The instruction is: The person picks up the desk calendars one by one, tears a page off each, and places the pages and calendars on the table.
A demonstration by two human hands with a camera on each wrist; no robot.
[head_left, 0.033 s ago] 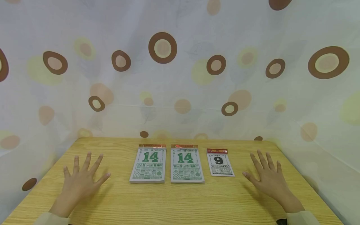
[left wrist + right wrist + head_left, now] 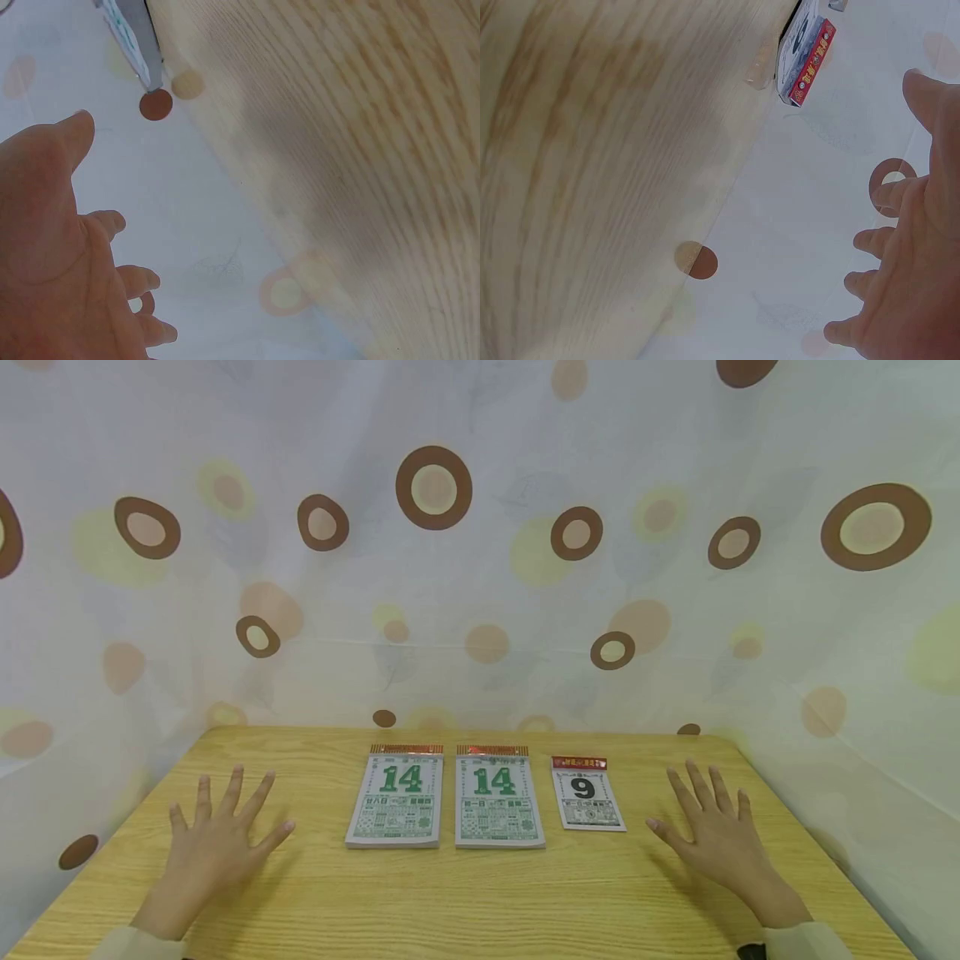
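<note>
Three tear-off calendars lie in a row on the wooden table. The left calendar [image 2: 396,797] and the middle calendar [image 2: 498,800] are thick pads with a green 14 and a red-and-gold top strip. A smaller calendar [image 2: 588,795] on the right has a black 9 and a red header; its header also shows in the right wrist view [image 2: 811,64]. My left hand [image 2: 213,847], fingers spread, is held over the table left of the calendars. My right hand [image 2: 720,843], likewise spread, is nearest the small calendar. Neither hand touches anything.
The light wood table [image 2: 480,902] reaches back to a pale curtain [image 2: 480,577] with brown, peach and yellow circles. This curtain also closes in the left and right sides.
</note>
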